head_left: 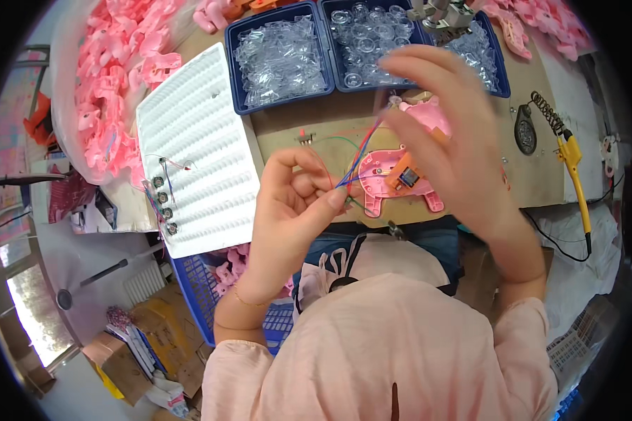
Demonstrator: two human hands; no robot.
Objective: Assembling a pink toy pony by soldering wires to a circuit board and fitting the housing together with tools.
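My left hand [295, 203] is closed, thumb and fingertips pinching a bundle of thin red, blue and green wires [354, 170]. The wires fan upward from the pinch toward my right hand [451, 137], which is blurred by motion with thumb and forefinger spread apart. Beneath the right hand lies a pink plastic shell half [377, 184] with an orange part [404, 172] set in it. The right hand covers some of this shell. A small component with a red tip [305, 137] rests on the table beyond my left fingers.
A white ridged tray [200, 140] stands at left, with small round parts on its edge. Blue boxes [242, 98] of clear plastic parts line the back. Pink shells [116, 91] fill a bag at far left. A yellow-handled soldering iron [573, 158] hangs by its holder at right.
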